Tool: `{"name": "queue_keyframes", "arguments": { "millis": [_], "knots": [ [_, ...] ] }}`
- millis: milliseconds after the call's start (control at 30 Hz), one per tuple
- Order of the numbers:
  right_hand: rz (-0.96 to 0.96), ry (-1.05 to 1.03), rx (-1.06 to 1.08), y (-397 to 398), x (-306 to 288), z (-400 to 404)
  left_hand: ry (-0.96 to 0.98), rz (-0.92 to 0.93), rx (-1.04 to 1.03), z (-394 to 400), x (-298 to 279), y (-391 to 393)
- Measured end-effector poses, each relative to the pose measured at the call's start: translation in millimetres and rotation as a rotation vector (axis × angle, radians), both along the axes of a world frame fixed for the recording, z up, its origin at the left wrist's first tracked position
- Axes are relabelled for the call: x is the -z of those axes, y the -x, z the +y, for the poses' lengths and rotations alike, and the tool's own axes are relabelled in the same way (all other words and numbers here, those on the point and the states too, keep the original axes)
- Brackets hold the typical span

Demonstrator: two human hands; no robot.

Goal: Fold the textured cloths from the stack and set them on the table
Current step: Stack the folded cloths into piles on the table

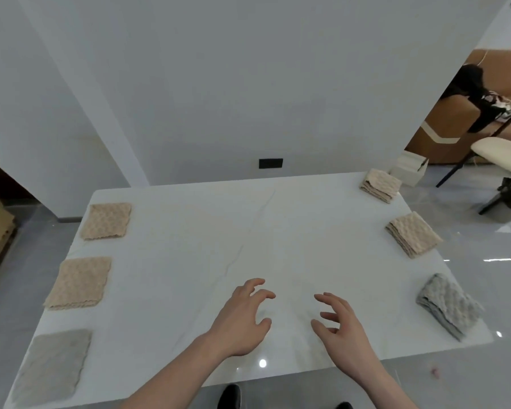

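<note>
Here, the white marble table [248,231] spreads out wide in front of me, its whole middle bare between two rows of textured cloths. Along the left edge lie three flat stacks: a grey stack [52,366] nearest me, a beige stack [78,282] beyond it and a far beige stack [106,220] near the back corner. Along the right edge sit three thicker folded piles: a grey pile [449,305] closest, a beige pile [412,234] next and a far beige pile [381,184] at the back corner, each turned slightly askew to the table edge. My left hand [242,317] and right hand [341,329] hover near the front edge, fingers spread and loosely curled, holding nothing. Every cloth lies well apart from my fingertips, out to either side.
</note>
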State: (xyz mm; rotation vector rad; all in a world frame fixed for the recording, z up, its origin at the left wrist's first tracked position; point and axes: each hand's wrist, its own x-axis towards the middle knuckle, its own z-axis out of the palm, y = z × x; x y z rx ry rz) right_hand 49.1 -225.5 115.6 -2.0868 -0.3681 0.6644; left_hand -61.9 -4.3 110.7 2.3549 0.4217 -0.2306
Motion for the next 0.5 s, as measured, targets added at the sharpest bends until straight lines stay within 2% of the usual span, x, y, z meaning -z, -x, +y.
{"name": "queue_keyframes", "arguments": {
  "millis": [267,500],
  "knots": [
    [0.049,0.007,-0.132,-88,14,-93,-0.011,0.094,-0.159,-96,25,-45],
    [0.065,0.141,-0.222,-160,22,-180,0.075,0.078,-0.256,-204,22,-97]
  ]
}}
